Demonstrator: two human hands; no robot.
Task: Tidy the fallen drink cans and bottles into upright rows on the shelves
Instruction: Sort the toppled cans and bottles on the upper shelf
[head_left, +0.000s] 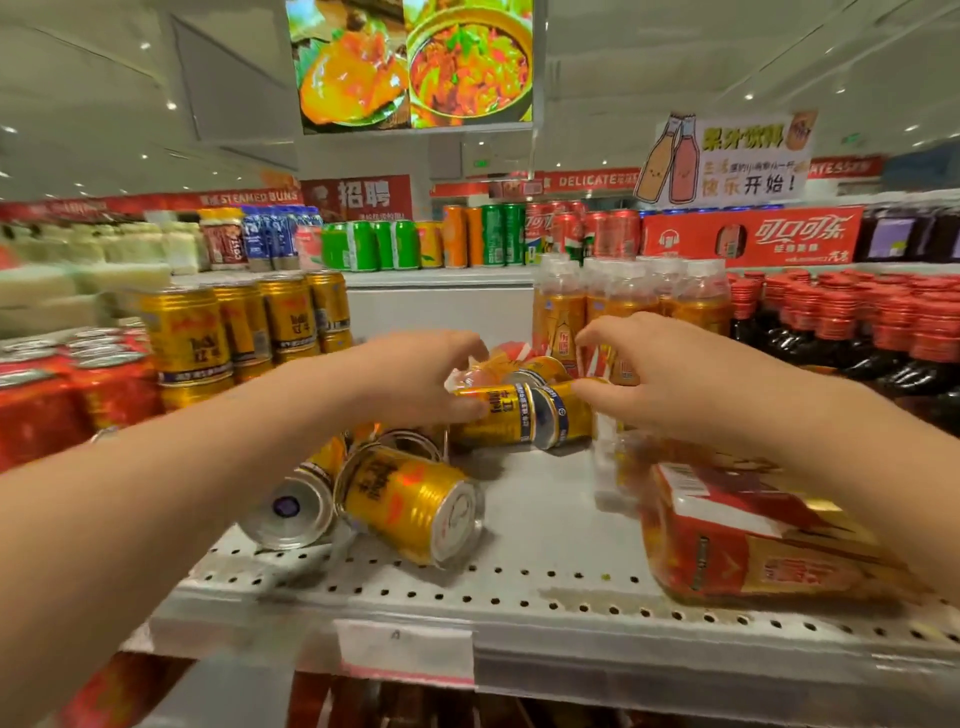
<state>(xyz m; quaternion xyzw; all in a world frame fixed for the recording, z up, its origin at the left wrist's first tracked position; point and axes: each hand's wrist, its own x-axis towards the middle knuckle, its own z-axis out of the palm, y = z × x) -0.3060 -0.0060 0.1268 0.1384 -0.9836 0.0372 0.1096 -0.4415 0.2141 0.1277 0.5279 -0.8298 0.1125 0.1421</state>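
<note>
Gold can (501, 418) (fallen) gripped by left hand (415, 376).

Motion-blurred red cans (36, 410), far left.

Open down the middle of the shelf (540, 525): bare surface from the front edge inward. Blocked on the left by fallen gold cans (410, 501), on the right by a toppled pack (763, 566). Closed off behind by lying cans (511, 418), upright gold cans (192, 338) and standing bottles (639, 301).
</note>
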